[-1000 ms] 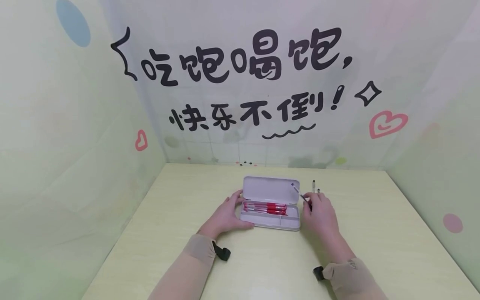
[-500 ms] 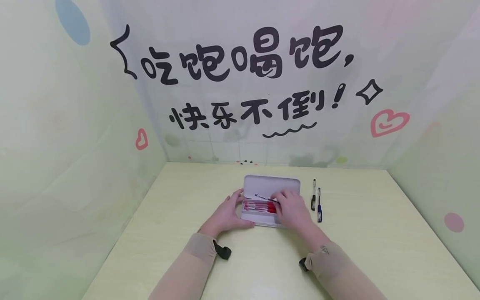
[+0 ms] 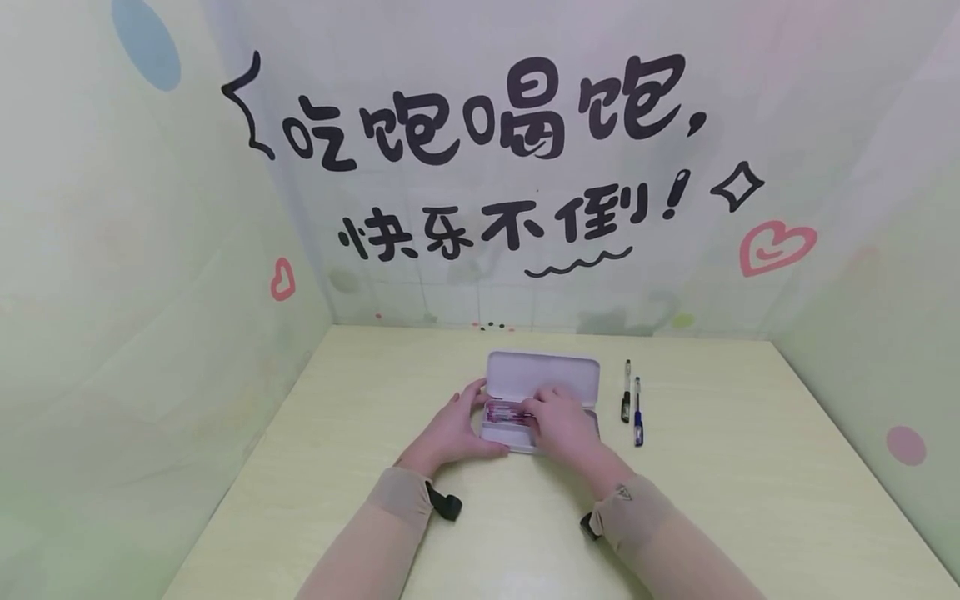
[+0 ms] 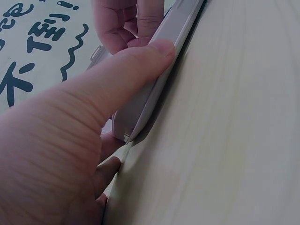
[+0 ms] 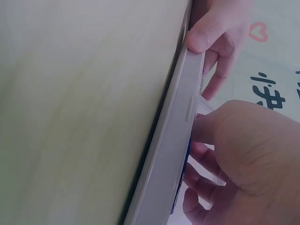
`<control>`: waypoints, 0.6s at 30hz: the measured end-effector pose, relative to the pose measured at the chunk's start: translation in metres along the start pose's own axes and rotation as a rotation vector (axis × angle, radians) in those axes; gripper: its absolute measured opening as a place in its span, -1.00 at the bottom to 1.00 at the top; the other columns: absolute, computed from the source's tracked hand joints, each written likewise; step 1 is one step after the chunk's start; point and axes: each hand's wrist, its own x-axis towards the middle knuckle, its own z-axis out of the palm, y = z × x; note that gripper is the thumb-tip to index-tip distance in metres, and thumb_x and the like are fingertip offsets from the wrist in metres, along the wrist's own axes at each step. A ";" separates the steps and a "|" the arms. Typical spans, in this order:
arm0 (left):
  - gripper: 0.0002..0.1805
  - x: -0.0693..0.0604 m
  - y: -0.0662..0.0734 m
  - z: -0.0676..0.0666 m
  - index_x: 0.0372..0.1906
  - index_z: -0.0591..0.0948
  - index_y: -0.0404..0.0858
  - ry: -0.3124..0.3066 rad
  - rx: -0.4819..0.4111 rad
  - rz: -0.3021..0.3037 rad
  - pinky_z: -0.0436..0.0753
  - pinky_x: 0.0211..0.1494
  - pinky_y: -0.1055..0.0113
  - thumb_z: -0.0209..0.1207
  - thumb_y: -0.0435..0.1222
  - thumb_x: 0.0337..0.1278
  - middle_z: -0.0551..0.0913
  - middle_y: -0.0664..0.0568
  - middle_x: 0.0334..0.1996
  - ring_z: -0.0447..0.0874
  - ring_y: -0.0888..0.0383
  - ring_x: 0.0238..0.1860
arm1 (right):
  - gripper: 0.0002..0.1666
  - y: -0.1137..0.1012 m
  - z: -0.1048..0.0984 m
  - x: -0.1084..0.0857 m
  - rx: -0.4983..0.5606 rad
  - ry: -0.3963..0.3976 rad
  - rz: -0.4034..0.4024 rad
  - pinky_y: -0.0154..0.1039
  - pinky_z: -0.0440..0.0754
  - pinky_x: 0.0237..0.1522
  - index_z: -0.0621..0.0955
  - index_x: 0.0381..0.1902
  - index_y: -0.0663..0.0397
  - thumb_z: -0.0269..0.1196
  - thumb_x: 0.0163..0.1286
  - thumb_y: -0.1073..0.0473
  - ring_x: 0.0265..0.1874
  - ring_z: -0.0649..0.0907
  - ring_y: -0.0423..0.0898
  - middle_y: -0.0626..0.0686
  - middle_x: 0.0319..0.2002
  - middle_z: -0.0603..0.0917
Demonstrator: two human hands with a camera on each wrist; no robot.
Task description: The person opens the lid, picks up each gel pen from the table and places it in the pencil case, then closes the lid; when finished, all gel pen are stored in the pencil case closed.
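Note:
A pale pencil case (image 3: 543,377) lies with its lid raised, several red pens (image 3: 502,412) inside its rear compartment. My left hand (image 3: 453,431) grips its left end; in the left wrist view the thumb of that hand (image 4: 61,126) presses the front wall of the case (image 4: 140,103). My right hand (image 3: 567,429) reaches into the case over the pens, hiding their right ends. The right wrist view shows this hand (image 5: 253,159) with bent fingers around a dark blue pen (image 5: 180,180), just inside the front wall of the case (image 5: 173,122).
To the right of the case, a black-capped pen (image 3: 626,396) and a blue-capped pen (image 3: 638,417) lie side by side on the light wooden table (image 3: 735,450). A printed wall covering (image 3: 420,300) with large black characters rises behind the table.
From beside the two loose pens, my right hand has moved left with a pen and lowered into the case. My left hand has stayed on the case's left end.

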 end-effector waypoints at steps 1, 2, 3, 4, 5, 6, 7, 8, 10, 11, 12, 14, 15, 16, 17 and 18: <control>0.52 0.000 0.000 0.000 0.80 0.06 -0.06 0.000 -0.001 0.001 0.00 0.92 -0.16 0.74 0.19 -0.25 0.61 0.13 0.55 0.24 -0.17 0.76 | -0.65 -0.001 0.000 0.000 0.000 -0.004 0.003 0.17 0.73 0.26 0.80 0.15 -0.10 0.47 0.43 0.24 0.02 0.63 0.10 0.06 -0.05 0.73; 0.52 0.000 -0.001 0.000 0.80 0.06 -0.05 0.001 0.001 0.000 0.01 0.91 -0.16 0.74 0.19 -0.25 0.61 0.14 0.55 0.23 -0.17 0.76 | -0.64 -0.001 0.001 0.000 0.001 -0.002 0.004 0.18 0.73 0.25 0.81 0.14 -0.11 0.48 0.42 0.24 0.01 0.63 0.10 0.05 -0.07 0.73; 0.52 0.000 -0.001 0.001 0.80 0.06 -0.05 0.003 0.002 0.000 0.01 0.91 -0.17 0.74 0.19 -0.26 0.61 0.14 0.55 0.23 -0.18 0.76 | -0.63 -0.001 0.001 0.000 0.003 0.000 0.006 0.18 0.73 0.26 0.81 0.16 -0.12 0.48 0.41 0.23 0.01 0.63 0.10 0.05 -0.07 0.73; 0.53 0.000 -0.001 0.001 0.80 0.07 -0.05 0.004 0.001 0.002 0.01 0.91 -0.17 0.74 0.19 -0.26 0.61 0.13 0.55 0.24 -0.18 0.76 | -0.63 -0.001 0.002 0.000 0.004 0.007 0.005 0.19 0.72 0.25 0.81 0.15 -0.12 0.49 0.41 0.23 -0.01 0.63 0.10 0.05 -0.08 0.73; 0.53 0.000 -0.001 0.001 0.80 0.07 -0.05 0.004 0.002 0.001 0.00 0.91 -0.16 0.75 0.18 -0.26 0.61 0.13 0.55 0.25 -0.18 0.76 | -0.63 -0.002 0.002 0.000 0.004 0.014 0.005 0.18 0.73 0.24 0.82 0.15 -0.13 0.49 0.40 0.23 -0.02 0.63 0.09 0.04 -0.09 0.73; 0.53 0.000 -0.001 0.001 0.80 0.07 -0.05 0.005 0.002 0.002 -0.01 0.92 -0.16 0.75 0.18 -0.27 0.61 0.12 0.55 0.27 -0.17 0.75 | -0.63 -0.001 0.003 -0.001 0.005 0.021 0.004 0.18 0.72 0.24 0.82 0.14 -0.13 0.49 0.40 0.22 -0.02 0.63 0.09 0.04 -0.10 0.73; 0.53 0.000 -0.001 0.001 0.80 0.07 -0.05 0.005 0.003 0.003 -0.01 0.92 -0.15 0.75 0.17 -0.27 0.61 0.12 0.54 0.28 -0.16 0.74 | -0.65 -0.001 0.003 -0.001 0.004 0.026 0.002 0.18 0.72 0.24 0.83 0.13 -0.14 0.49 0.41 0.21 -0.02 0.64 0.09 0.04 -0.10 0.74; 0.53 0.000 -0.001 0.000 0.80 0.06 -0.06 0.004 0.008 0.003 -0.02 0.92 -0.14 0.75 0.18 -0.26 0.61 0.12 0.54 0.29 -0.15 0.74 | -0.67 0.000 0.004 -0.001 0.001 0.029 0.000 0.18 0.72 0.24 0.84 0.12 -0.14 0.49 0.42 0.20 -0.02 0.64 0.09 0.04 -0.09 0.74; 0.53 0.000 -0.001 0.000 0.80 0.06 -0.06 0.000 0.015 0.004 -0.02 0.92 -0.12 0.74 0.18 -0.25 0.61 0.12 0.54 0.31 -0.13 0.73 | -0.70 0.001 0.005 -0.001 -0.001 0.030 -0.005 0.18 0.72 0.24 0.85 0.11 -0.13 0.47 0.45 0.18 -0.01 0.65 0.10 0.04 -0.07 0.75; 0.53 -0.001 -0.001 0.000 0.80 0.06 -0.07 -0.001 0.015 0.006 -0.02 0.92 -0.12 0.74 0.18 -0.25 0.61 0.11 0.54 0.31 -0.13 0.74 | -0.72 0.001 0.005 -0.001 0.000 0.030 -0.006 0.18 0.73 0.25 0.85 0.10 -0.12 0.46 0.46 0.17 0.01 0.66 0.10 0.05 -0.05 0.76; 0.53 -0.001 -0.001 0.000 0.80 0.06 -0.07 -0.001 0.016 0.007 -0.01 0.92 -0.12 0.74 0.18 -0.24 0.62 0.11 0.54 0.30 -0.13 0.74 | -0.73 0.002 0.006 -0.001 0.007 0.032 -0.008 0.18 0.73 0.26 0.85 0.09 -0.11 0.46 0.47 0.16 0.01 0.67 0.11 0.05 -0.04 0.77; 0.52 -0.001 0.000 0.000 0.80 0.06 -0.07 0.001 0.012 0.008 -0.01 0.92 -0.13 0.74 0.17 -0.24 0.62 0.10 0.54 0.30 -0.14 0.74 | -0.74 0.003 0.006 -0.001 0.028 0.040 -0.007 0.19 0.73 0.26 0.84 0.09 -0.08 0.46 0.47 0.15 0.02 0.67 0.12 0.06 -0.04 0.77; 0.52 -0.001 0.000 0.000 0.80 0.07 -0.07 0.003 0.011 0.007 0.00 0.92 -0.13 0.74 0.17 -0.24 0.62 0.10 0.54 0.29 -0.15 0.74 | -0.74 0.003 0.005 -0.002 0.048 0.045 -0.003 0.19 0.74 0.27 0.83 0.09 -0.07 0.46 0.48 0.14 0.03 0.69 0.12 0.06 -0.03 0.77; 0.51 -0.001 0.001 0.000 0.80 0.07 -0.06 0.004 0.009 0.006 0.00 0.92 -0.14 0.74 0.17 -0.24 0.62 0.11 0.54 0.28 -0.15 0.75 | -0.73 0.004 0.005 -0.002 0.071 0.050 0.006 0.19 0.74 0.29 0.82 0.10 -0.06 0.46 0.48 0.13 0.05 0.69 0.13 0.07 -0.01 0.77; 0.51 -0.001 0.001 0.000 0.80 0.07 -0.05 0.005 0.005 0.006 0.00 0.92 -0.14 0.74 0.17 -0.24 0.62 0.11 0.54 0.28 -0.15 0.74 | -0.71 0.005 0.004 -0.003 0.100 0.057 0.019 0.20 0.75 0.30 0.80 0.13 -0.05 0.46 0.49 0.12 0.08 0.70 0.14 0.08 0.01 0.77; 0.51 -0.001 0.001 0.000 0.80 0.07 -0.05 0.004 0.007 0.006 0.00 0.92 -0.13 0.74 0.17 -0.24 0.62 0.12 0.54 0.29 -0.14 0.74 | -0.69 0.006 0.003 -0.004 0.131 0.072 0.034 0.20 0.75 0.32 0.79 0.15 -0.04 0.46 0.49 0.11 0.12 0.71 0.15 0.09 0.04 0.77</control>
